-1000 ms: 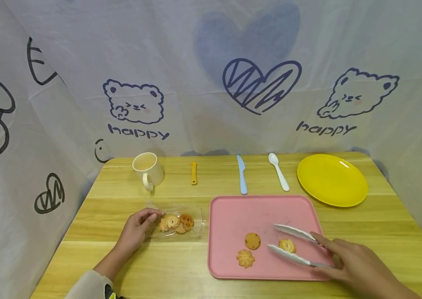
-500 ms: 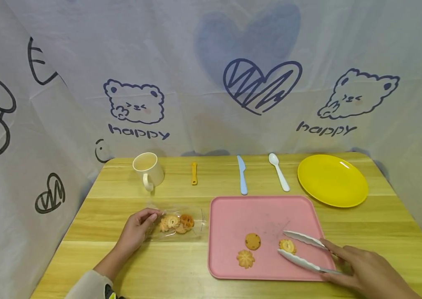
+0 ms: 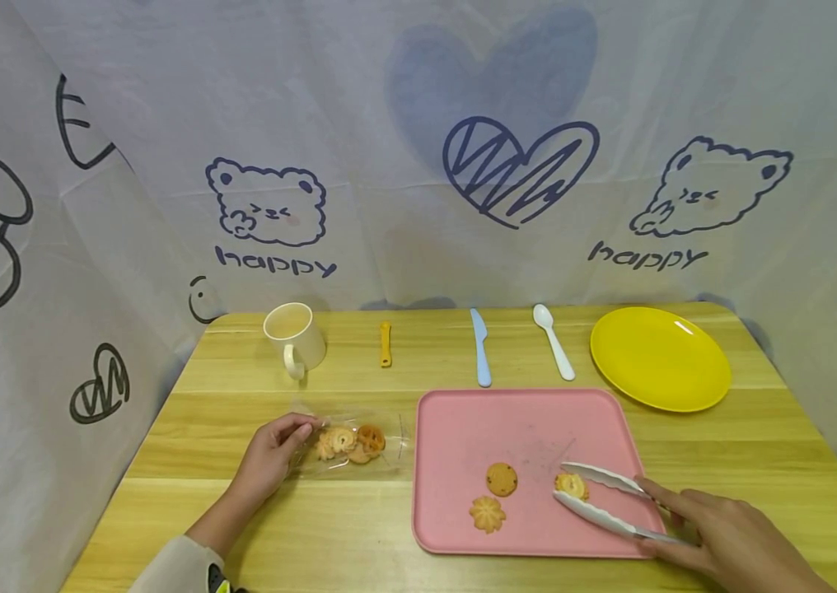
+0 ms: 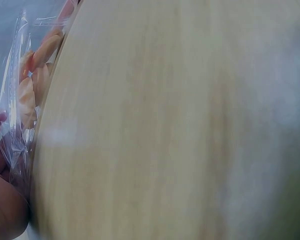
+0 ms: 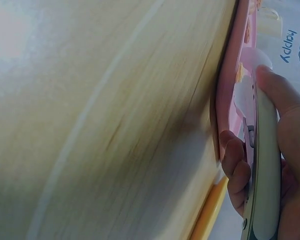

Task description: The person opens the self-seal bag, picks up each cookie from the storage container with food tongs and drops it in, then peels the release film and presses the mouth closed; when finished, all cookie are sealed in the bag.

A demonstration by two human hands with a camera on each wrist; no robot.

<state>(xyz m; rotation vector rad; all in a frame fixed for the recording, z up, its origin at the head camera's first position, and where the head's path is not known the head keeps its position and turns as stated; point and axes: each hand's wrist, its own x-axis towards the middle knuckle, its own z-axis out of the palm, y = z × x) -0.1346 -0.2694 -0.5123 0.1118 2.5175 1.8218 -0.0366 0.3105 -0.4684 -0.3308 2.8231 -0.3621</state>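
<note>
My right hand [image 3: 722,527] grips metal tongs [image 3: 600,515] with pale handles, held low over the pink tray [image 3: 455,420]. The tongs' two arms lie on either side of a swirled cookie [image 3: 572,486], their tips close to its edges. Left of it on the tray are a round speckled cookie [image 3: 502,478] and a flower-shaped cookie [image 3: 488,514]. My left hand [image 3: 273,453] pinches the left end of a clear plastic bag [image 3: 395,445] lying on the table, with several cookies [image 4: 40,75] inside. The right wrist view shows fingers and thumb wrapped round the tongs' handle [image 5: 267,170].
Behind the bag stands a cream mug [image 3: 296,333]. Along the back of the wooden table [image 3: 344,527] lie a small yellow handle-like piece [image 3: 385,344], a light blue knife [image 3: 481,346], a white spoon [image 3: 554,342] and a yellow plate [image 3: 659,358]. A printed cloth [image 3: 389,206] hangs behind.
My right hand has drawn the tongs back to the right, and their tips have come nearer together around the swirled cookie. The left hand and bag have stayed in place.
</note>
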